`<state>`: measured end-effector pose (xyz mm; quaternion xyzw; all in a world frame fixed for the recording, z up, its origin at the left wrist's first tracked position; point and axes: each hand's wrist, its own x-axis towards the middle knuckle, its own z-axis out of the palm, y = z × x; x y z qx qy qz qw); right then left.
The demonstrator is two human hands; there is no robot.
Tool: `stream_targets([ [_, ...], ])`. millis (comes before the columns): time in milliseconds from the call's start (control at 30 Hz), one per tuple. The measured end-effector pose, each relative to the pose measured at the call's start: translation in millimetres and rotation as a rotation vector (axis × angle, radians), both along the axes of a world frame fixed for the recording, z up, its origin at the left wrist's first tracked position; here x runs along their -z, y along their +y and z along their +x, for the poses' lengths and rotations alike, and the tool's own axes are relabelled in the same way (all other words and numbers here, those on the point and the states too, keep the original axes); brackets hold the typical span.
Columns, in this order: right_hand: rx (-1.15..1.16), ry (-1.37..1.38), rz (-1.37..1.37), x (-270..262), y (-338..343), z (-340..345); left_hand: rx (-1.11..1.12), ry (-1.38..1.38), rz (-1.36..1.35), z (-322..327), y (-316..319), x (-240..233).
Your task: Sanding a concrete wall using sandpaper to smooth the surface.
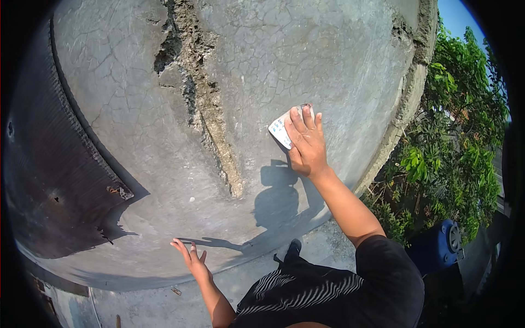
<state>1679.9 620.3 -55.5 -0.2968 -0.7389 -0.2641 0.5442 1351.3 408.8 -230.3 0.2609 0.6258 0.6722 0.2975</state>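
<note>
My right hand (307,143) lies flat over a white-backed sheet of sandpaper (279,128) with blue print on it. The palm and fingers press the sheet against a grey cement-plastered wall (262,74). Part of the sheet is hidden under the fingers, and its lower left edge stands a little off the wall. Lower down, my left hand (192,258) is held out with its fingers spread and nothing in it. Its fingertips are close to the wall; whether they touch it I cannot tell.
A rough broken groove (205,98) runs down the plaster left of the sandpaper. A rusty corrugated metal sheet (53,164) with a jagged edge juts in at left. Concrete floor (164,303) lies below. Leafy branches (434,164) and a blue plastic drum (437,246) stand at right.
</note>
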Motion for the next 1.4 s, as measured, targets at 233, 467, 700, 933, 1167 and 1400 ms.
stream_targets([
  [233, -0.319, -0.502, -0.2, -10.3, -21.3, -25.5, -0.009, -0.029, 0.015, 4.4, 2.4, -0.2],
  [467, -0.167, -0.51, -0.012, -56.9, -24.9, -37.7, 0.003, -0.051, 0.03, 0.9, -2.0, -1.9],
  [700, 0.084, -0.44, 0.211, -118.7, -17.8, -22.2, 0.012, -0.035, 0.011, -8.4, -5.5, -2.1],
  [933, -0.068, -0.888, 0.157, -80.4, -12.1, -17.6, 0.043, -0.024, 0.057, -13.3, -5.3, 14.7],
  [1167, -0.152, -0.874, 0.073, -47.2, -24.7, -30.1, 0.007, -0.01, 0.031, -6.5, -1.4, 8.7],
  [1400, 0.042, -0.349, 0.148, -99.2, -9.3, -28.0, 0.02, -0.009, 0.02, -6.5, -2.6, 0.2],
])
